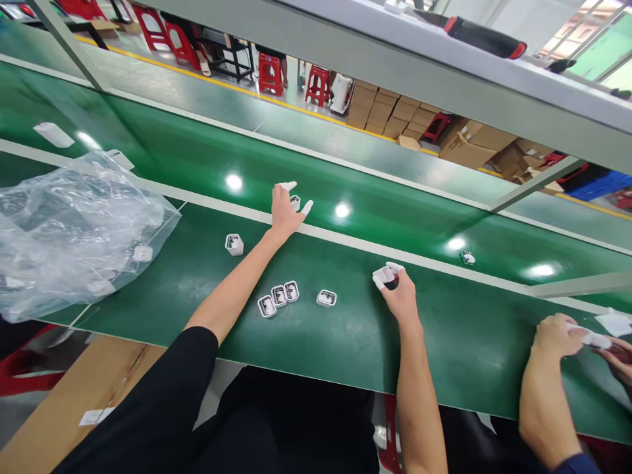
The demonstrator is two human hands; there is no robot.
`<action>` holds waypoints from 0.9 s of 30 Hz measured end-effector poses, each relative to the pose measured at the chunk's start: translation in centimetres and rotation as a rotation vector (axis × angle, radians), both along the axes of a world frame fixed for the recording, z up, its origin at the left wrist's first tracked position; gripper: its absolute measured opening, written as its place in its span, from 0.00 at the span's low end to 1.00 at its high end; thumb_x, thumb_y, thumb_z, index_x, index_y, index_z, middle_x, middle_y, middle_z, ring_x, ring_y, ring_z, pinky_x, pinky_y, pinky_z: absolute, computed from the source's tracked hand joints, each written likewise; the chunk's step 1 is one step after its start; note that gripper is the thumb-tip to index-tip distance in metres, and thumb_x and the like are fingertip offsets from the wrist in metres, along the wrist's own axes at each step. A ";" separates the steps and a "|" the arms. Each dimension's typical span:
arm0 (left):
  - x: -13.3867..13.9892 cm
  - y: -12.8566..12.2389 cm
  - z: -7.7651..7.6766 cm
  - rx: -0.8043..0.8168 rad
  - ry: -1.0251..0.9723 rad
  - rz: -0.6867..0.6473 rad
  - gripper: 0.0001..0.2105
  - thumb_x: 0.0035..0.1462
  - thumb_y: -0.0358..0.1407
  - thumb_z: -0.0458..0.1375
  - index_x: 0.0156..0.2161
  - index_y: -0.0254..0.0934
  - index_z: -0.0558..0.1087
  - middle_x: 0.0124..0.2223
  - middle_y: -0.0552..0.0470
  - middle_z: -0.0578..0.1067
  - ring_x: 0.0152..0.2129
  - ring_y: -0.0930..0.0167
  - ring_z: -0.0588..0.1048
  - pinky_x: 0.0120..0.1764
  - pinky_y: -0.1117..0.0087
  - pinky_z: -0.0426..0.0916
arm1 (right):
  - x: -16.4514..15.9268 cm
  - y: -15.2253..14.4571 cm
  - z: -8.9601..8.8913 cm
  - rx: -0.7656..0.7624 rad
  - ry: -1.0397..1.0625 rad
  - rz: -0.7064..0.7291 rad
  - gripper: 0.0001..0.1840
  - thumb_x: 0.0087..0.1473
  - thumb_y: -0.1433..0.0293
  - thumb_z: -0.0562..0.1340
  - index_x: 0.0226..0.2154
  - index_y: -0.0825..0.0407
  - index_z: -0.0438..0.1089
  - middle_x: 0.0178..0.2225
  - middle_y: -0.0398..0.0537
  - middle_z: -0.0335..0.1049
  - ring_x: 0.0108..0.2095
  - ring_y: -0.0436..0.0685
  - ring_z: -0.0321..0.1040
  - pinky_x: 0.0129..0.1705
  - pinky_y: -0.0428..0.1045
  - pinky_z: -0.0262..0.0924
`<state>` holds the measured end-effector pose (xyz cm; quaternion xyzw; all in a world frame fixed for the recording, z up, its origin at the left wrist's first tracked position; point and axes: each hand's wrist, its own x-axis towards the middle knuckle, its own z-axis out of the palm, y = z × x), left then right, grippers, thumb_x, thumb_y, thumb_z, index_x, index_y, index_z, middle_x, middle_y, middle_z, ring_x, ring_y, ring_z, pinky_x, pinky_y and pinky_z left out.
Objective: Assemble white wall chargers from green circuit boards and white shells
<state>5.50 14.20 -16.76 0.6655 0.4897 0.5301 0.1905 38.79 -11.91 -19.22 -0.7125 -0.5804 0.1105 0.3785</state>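
Note:
My left hand (285,212), wearing white finger cots, reaches over the green belt with thumb and fingers spread. Between them is a small white housing (295,203), and a gap shows beside the thumb. My right hand (401,289), also in finger cots, pinches a white plastic housing (384,274) above the bench's far edge. On the green bench, a row of three white housings (279,295) with dark parts inside sits between my forearms. A single white housing (326,298) is to their right, and another white housing (234,244) stands left of my left forearm.
A clear plastic bag (74,230) covers the bench's left end. A small circuit board (467,257) lies on the belt at right. A co-worker's hands (560,336) hold a white piece at far right. Overhead runs a shelf (395,59) with a black-and-red tool (486,38).

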 end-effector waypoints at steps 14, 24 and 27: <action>2.4 -11.0 13.5 -0.222 -0.088 -0.873 0.12 0.76 0.38 0.57 0.55 0.41 0.82 0.39 0.51 0.83 0.18 0.79 0.69 0.24 0.74 0.65 | -5.5 1.1 7.4 0.241 0.252 0.261 0.21 0.62 0.53 0.74 0.51 0.45 0.74 0.47 0.52 0.80 0.47 0.63 0.78 0.51 0.61 0.77; 1.3 -10.9 13.6 -0.291 -0.181 -0.928 0.15 0.74 0.47 0.59 0.58 0.44 0.78 0.22 0.59 0.68 0.14 0.75 0.63 0.19 0.74 0.58 | -7.9 2.9 8.4 0.066 0.275 0.391 0.22 0.63 0.49 0.74 0.48 0.46 0.76 0.46 0.48 0.81 0.46 0.60 0.76 0.54 0.58 0.75; 1.1 -10.4 13.1 -0.271 -0.075 -0.923 0.16 0.69 0.46 0.65 0.57 0.44 0.79 0.25 0.58 0.66 0.18 0.75 0.64 0.23 0.72 0.60 | -8.7 2.6 8.1 0.141 0.350 0.385 0.24 0.63 0.48 0.73 0.53 0.44 0.75 0.53 0.51 0.77 0.53 0.61 0.76 0.59 0.60 0.75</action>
